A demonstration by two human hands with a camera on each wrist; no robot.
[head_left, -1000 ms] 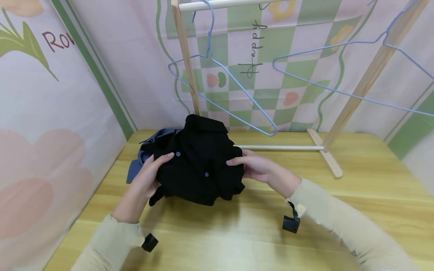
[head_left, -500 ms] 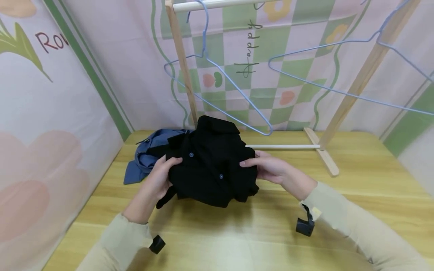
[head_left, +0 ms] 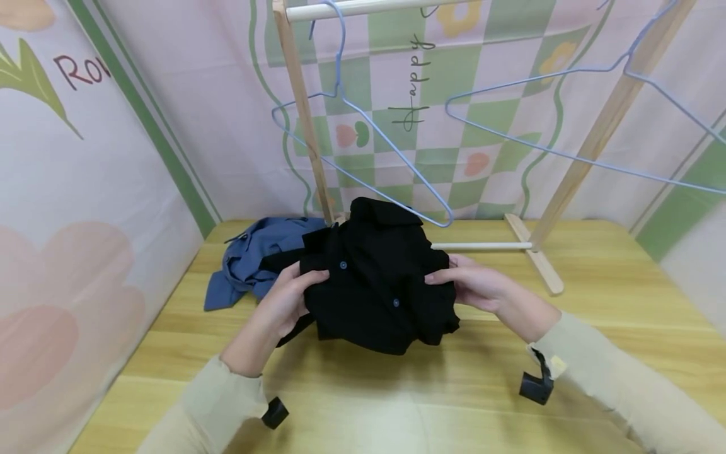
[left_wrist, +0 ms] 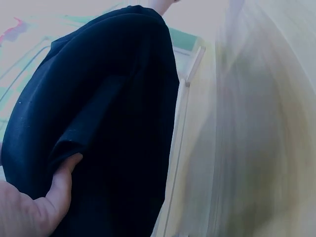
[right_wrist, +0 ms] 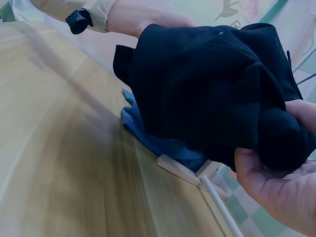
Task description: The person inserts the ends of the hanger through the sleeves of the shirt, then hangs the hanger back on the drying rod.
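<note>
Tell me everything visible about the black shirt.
The black shirt is matte-looking fabric, bunched and folded, with two bluish buttons showing in the head view. The left hand and right hand grip opposite sides, holding it above the wood-grain table. In that view, it hides part of the blue garment; whether they touch is unclear.

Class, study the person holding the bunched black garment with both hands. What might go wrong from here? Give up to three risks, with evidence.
The black garment is bunched, with a loose end below the left hand; it could unfold or droop.

Black cloth overlaps the blue garment in the head view; if they touch, it might drag along.

The hanger's low corner appears close to the collar and could snag it.
</note>
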